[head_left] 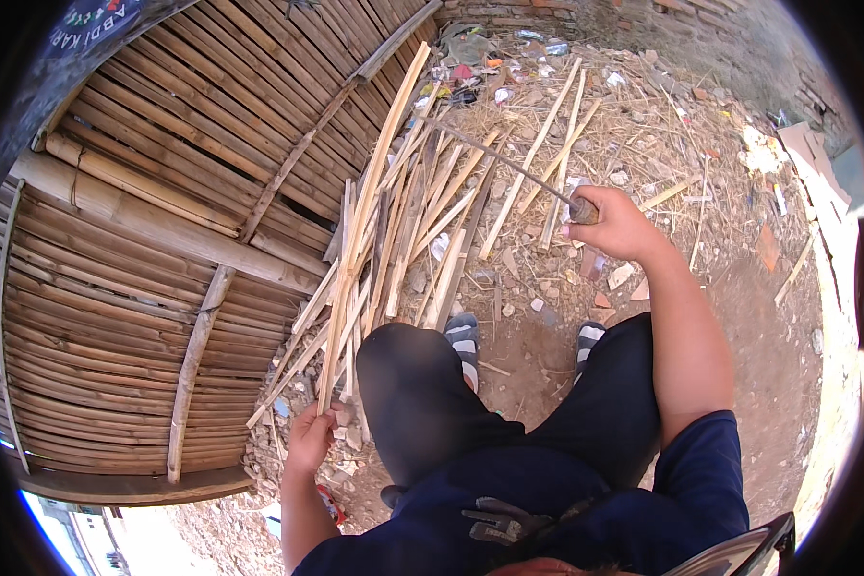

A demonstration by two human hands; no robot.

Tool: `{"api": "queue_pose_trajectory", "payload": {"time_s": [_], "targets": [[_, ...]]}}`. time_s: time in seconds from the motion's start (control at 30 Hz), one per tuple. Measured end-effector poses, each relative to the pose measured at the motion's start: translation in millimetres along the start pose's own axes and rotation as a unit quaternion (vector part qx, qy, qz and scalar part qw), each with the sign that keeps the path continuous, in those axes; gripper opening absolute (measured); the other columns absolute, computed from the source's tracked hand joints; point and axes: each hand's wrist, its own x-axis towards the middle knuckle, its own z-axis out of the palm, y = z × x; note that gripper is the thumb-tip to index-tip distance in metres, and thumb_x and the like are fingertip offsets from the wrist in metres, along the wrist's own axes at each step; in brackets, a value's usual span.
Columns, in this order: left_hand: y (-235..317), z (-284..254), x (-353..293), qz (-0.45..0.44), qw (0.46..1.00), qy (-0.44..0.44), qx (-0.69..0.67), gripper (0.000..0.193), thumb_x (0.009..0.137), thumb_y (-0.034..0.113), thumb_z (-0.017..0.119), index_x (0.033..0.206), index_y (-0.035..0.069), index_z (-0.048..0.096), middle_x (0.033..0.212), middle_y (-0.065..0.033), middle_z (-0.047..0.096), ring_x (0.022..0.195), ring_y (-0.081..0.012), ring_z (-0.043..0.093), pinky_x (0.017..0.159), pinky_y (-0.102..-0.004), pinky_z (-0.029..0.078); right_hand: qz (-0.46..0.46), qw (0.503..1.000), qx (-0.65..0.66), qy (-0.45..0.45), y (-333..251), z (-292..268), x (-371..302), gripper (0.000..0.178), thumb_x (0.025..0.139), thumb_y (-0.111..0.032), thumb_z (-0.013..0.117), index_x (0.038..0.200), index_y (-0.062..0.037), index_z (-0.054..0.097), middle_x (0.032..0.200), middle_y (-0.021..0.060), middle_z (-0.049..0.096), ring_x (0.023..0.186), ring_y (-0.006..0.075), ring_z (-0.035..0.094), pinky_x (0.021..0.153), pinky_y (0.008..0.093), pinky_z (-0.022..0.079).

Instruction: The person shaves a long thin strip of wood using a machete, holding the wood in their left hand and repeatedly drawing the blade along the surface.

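Observation:
My left hand (311, 437) is closed around the near end of a long pale bamboo strip (391, 130). The strip slants up and away past my left knee, over other strips. In my right hand (616, 223) is the round wooden handle of a long, narrow dark blade (509, 163), which looks like a machete seen edge-on. Its far end points left, towards the strips, and whether it touches any of them I cannot tell. Beneath it lies a loose pile of split bamboo strips (432, 206), in front of my feet.
A bamboo slat wall (125, 355) with thick poles stands along the left. Several separate strips (533, 158) lie on the littered ground (634, 154) ahead. A brick wall (710, 24) closes the far side. My feet in striped socks (463, 341) stand near the pile.

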Motion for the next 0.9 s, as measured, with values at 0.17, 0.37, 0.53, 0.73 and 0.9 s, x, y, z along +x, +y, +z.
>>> {"api": "queue_pose_trajectory", "payload": {"time_s": [0.17, 0.37, 0.53, 0.73, 0.9], "targets": [[-26, 24, -23, 0.072, 0.994, -0.033, 0.075, 0.025, 0.106, 0.022, 0.055, 0.102, 0.001, 0.069, 0.073, 0.0014, 0.057, 0.065, -0.0071, 0.049, 0.060, -0.0257, 0.041, -0.099, 0.987, -0.057, -0.109, -46, 30, -15, 0.043, 0.084, -0.031, 0.081, 0.111, -0.0017, 0.068, 0.094, 0.0239, 0.069, 0.094, 0.0408, 0.069, 0.081, 0.0488, 0.053], [-36, 52, -48, 0.085, 0.981, -0.078, 0.155, 0.039, 0.108, 0.036, 0.055, 0.096, 0.001, 0.068, 0.076, -0.0012, 0.062, 0.074, -0.0113, 0.057, 0.069, -0.0298, 0.048, -0.205, 0.951, -0.126, -0.194, -58, 77, -24, 0.040, 0.085, -0.034, 0.079, 0.110, -0.0049, 0.068, 0.081, 0.0219, 0.068, 0.084, 0.0425, 0.069, 0.075, 0.0519, 0.052], [-26, 72, -58, 0.144, 0.967, -0.051, 0.205, 0.044, 0.109, 0.041, 0.052, 0.093, 0.003, 0.066, 0.073, -0.0016, 0.059, 0.071, -0.0118, 0.055, 0.066, -0.0299, 0.044, -0.162, 0.947, -0.144, -0.238, -42, 74, -9, 0.036, 0.081, -0.028, 0.079, 0.108, -0.0070, 0.070, 0.093, 0.0189, 0.071, 0.095, 0.0409, 0.070, 0.082, 0.0519, 0.054], [-27, 72, -55, 0.130, 0.966, -0.045, 0.220, 0.042, 0.109, 0.038, 0.053, 0.092, 0.001, 0.066, 0.070, -0.0067, 0.061, 0.067, -0.0175, 0.059, 0.064, -0.0340, 0.047, -0.151, 0.947, -0.181, -0.219, -53, 80, -15, 0.035, 0.081, -0.027, 0.078, 0.109, -0.0079, 0.070, 0.090, 0.0191, 0.071, 0.095, 0.0399, 0.070, 0.082, 0.0506, 0.056], [-35, 72, -55, 0.199, 0.946, -0.010, 0.255, 0.039, 0.106, 0.034, 0.056, 0.092, -0.001, 0.067, 0.067, -0.0165, 0.063, 0.062, -0.0314, 0.065, 0.061, -0.0408, 0.050, -0.220, 0.935, -0.229, -0.157, -62, 90, -16, 0.029, 0.081, -0.025, 0.077, 0.102, -0.0068, 0.069, 0.084, 0.0197, 0.071, 0.089, 0.0398, 0.071, 0.076, 0.0484, 0.056]]}}
